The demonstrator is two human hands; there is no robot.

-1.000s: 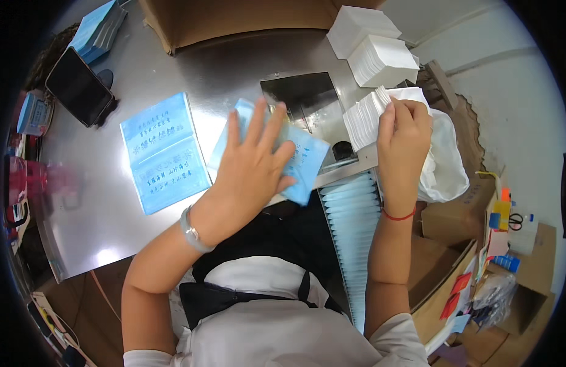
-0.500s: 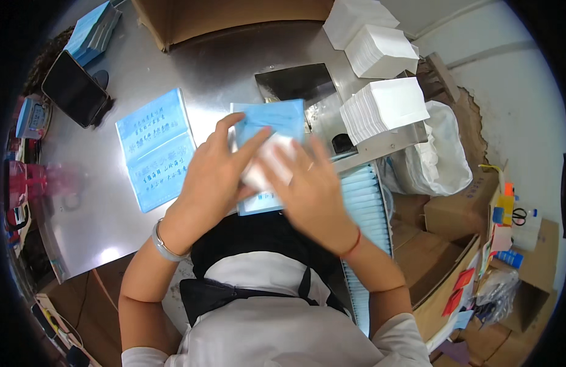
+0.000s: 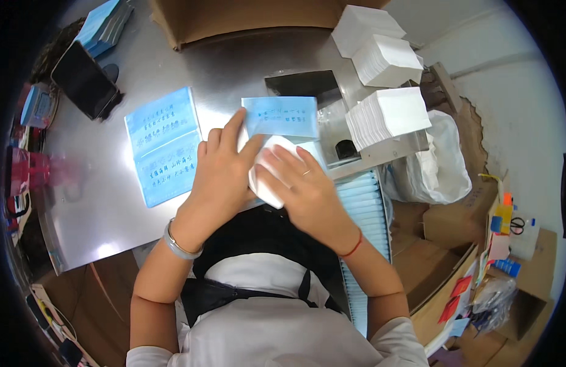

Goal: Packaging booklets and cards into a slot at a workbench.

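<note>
In front of my body, a blue printed plastic packet lies near the table's front edge. My left hand holds its left side, the index finger along the upper left edge and the thumb reaching over the middle. Against the lower part of the packet is a white folded paper napkin. My right hand has its fingers laid over this napkin and grips it; the underside of the grip is hidden. To the left, more blue printed packets lie flat on the metal table.
Stacks of white folded napkins stand at the right. Below them a long row of filled blue packets runs toward me. A white bag, a phone on a stand and an open cardboard box surround the work spot.
The right hand, blurred before, has settled over the napkin. The packet's upper part now lies flatter with its print showing. The whole view has shifted slightly.
</note>
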